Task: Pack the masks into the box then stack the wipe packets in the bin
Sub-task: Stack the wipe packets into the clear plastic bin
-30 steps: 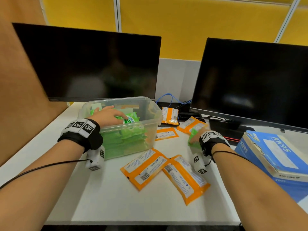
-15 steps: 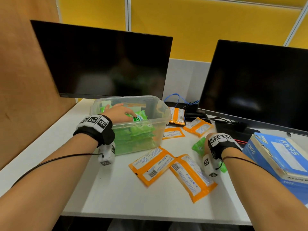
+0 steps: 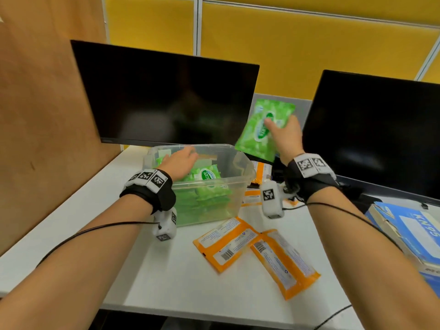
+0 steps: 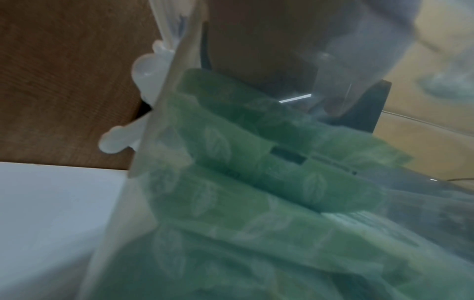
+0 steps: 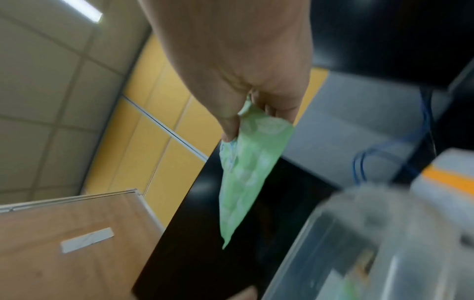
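A clear plastic bin (image 3: 240, 186) stands on the white desk, holding several green wipe packets (image 3: 209, 177); through its wall the left wrist view shows the stacked packets (image 4: 269, 182). My left hand (image 3: 181, 160) reaches into the bin and lies flat on the top packets. My right hand (image 3: 283, 136) pinches a green wipe packet (image 3: 264, 132) and holds it in the air above the bin's right rim; the right wrist view shows the thumb and fingers on that hanging packet (image 5: 246, 174). A blue KN95 mask box (image 3: 414, 236) lies at the right edge.
Two orange packets (image 3: 228, 241) (image 3: 283, 260) lie in front of the bin, and more orange packets (image 3: 262, 172) lie behind it. Two dark monitors (image 3: 166, 96) (image 3: 381, 134) stand at the back. A wooden partition (image 3: 47, 115) closes the left side.
My right hand has lifted a green wipe packet from the desk up and left to above the bin. My left hand stays in the bin.
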